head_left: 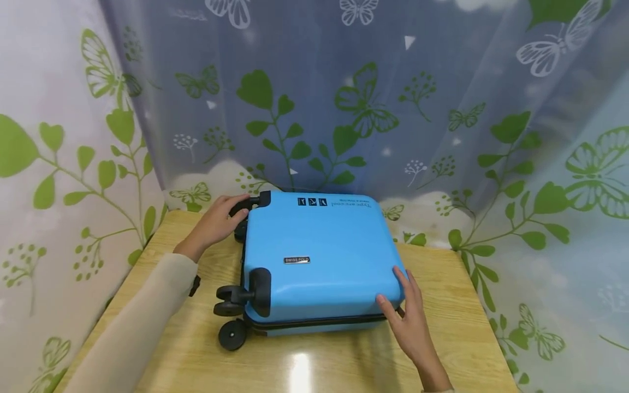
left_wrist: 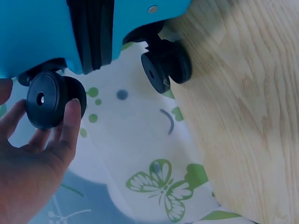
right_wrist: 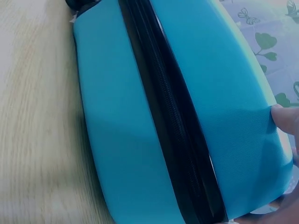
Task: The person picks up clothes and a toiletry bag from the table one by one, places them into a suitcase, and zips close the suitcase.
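A light-blue hard-shell suitcase (head_left: 339, 240) lies flat on the wooden table, its wheeled end to the left. At the far left corner my left hand (head_left: 213, 222) grips a black caster wheel (left_wrist: 44, 100), with fingers bent round it in the left wrist view. My right hand (head_left: 411, 322) holds the near right corner, thumb on the near side and fingers over the right end. In the right wrist view a black zipper band (right_wrist: 170, 109) runs along the suitcase's side, closed. A small nameplate (head_left: 297, 260) is fixed to the top face.
The wooden table (head_left: 442, 322) extends around the suitcase, with its left edge beyond my left forearm. Behind and on both sides hangs a curtain (head_left: 304, 131) printed with leaves and butterflies. Another pair of wheels (head_left: 232, 333) juts out at the near left corner.
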`<act>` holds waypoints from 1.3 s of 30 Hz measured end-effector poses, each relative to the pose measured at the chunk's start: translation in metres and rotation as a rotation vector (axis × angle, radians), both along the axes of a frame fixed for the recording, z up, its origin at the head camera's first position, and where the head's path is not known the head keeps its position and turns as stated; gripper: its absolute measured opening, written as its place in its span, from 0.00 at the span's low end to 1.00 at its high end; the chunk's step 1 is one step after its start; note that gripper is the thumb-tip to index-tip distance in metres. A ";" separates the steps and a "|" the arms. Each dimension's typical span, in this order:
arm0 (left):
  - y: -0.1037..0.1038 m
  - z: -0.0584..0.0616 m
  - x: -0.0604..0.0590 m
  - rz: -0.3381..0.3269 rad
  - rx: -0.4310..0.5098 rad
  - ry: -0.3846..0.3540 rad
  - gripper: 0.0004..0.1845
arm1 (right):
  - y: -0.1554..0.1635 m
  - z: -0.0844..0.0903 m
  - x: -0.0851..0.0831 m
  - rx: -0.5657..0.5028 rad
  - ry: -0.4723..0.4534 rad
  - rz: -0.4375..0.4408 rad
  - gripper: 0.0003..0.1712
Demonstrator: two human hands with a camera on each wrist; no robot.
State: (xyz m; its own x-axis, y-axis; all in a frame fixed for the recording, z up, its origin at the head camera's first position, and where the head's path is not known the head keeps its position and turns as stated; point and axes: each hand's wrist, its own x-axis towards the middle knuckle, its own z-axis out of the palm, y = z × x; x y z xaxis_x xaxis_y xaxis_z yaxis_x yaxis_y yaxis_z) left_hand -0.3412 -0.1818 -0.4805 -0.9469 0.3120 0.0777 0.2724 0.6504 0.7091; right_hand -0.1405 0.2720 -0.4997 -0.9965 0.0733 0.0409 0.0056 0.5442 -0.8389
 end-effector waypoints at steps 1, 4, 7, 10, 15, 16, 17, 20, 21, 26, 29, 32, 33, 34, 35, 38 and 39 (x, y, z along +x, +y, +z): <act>-0.001 0.000 0.003 0.006 0.002 0.008 0.31 | 0.002 0.000 -0.001 -0.009 0.003 0.009 0.45; -0.004 -0.002 0.014 0.022 0.011 0.035 0.31 | 0.009 -0.002 -0.007 -0.046 0.011 0.043 0.44; -0.007 -0.003 0.027 0.037 0.034 0.044 0.32 | 0.018 -0.005 -0.014 -0.088 0.013 0.070 0.44; -0.010 -0.006 0.039 0.063 0.068 0.030 0.35 | 0.027 -0.006 -0.022 -0.135 -0.003 0.086 0.44; -0.013 -0.011 0.059 0.113 0.148 -0.013 0.38 | 0.038 -0.007 -0.033 -0.219 -0.023 0.116 0.45; -0.013 -0.013 0.062 0.124 0.164 -0.018 0.38 | 0.040 -0.008 -0.035 -0.232 -0.024 0.121 0.45; -0.012 -0.013 0.065 0.132 0.181 -0.018 0.37 | 0.041 -0.009 -0.036 -0.246 -0.027 0.124 0.44; -0.009 -0.015 0.074 0.169 0.216 -0.009 0.36 | 0.044 -0.011 -0.038 -0.272 -0.027 0.120 0.44; -0.008 -0.015 0.076 0.184 0.224 -0.005 0.35 | 0.044 -0.011 -0.039 -0.280 -0.024 0.118 0.44; -0.004 -0.014 0.090 0.262 0.231 0.028 0.31 | 0.047 -0.014 -0.041 -0.314 -0.021 0.113 0.43; -0.004 -0.015 0.100 0.284 0.218 0.054 0.28 | 0.048 -0.014 -0.043 -0.334 -0.031 0.112 0.42; -0.006 -0.017 0.112 0.285 0.189 0.084 0.26 | 0.049 -0.013 -0.044 -0.346 -0.039 0.104 0.42; -0.008 -0.018 0.115 0.284 0.177 0.093 0.25 | 0.049 -0.013 -0.044 -0.350 -0.043 0.100 0.42; -0.009 -0.018 0.117 0.280 0.164 0.104 0.24 | 0.049 -0.012 -0.044 -0.352 -0.044 0.093 0.42; -0.010 -0.018 0.118 0.273 0.154 0.116 0.23 | 0.048 -0.012 -0.044 -0.352 -0.046 0.083 0.42; -0.013 -0.018 0.117 0.265 0.128 0.147 0.21 | 0.044 -0.011 -0.042 -0.356 -0.056 0.052 0.42; -0.014 -0.018 0.115 0.263 0.127 0.159 0.20 | 0.041 -0.011 -0.040 -0.351 -0.062 0.038 0.42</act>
State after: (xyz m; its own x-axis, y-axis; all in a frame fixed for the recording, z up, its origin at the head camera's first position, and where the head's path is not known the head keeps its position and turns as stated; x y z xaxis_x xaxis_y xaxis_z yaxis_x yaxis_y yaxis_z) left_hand -0.2267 -0.1956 -0.4989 -0.9667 0.0365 0.2534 0.2204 0.6220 0.7513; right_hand -0.1809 0.3134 -0.5111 -0.9985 0.0354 -0.0406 0.0475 0.2238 -0.9735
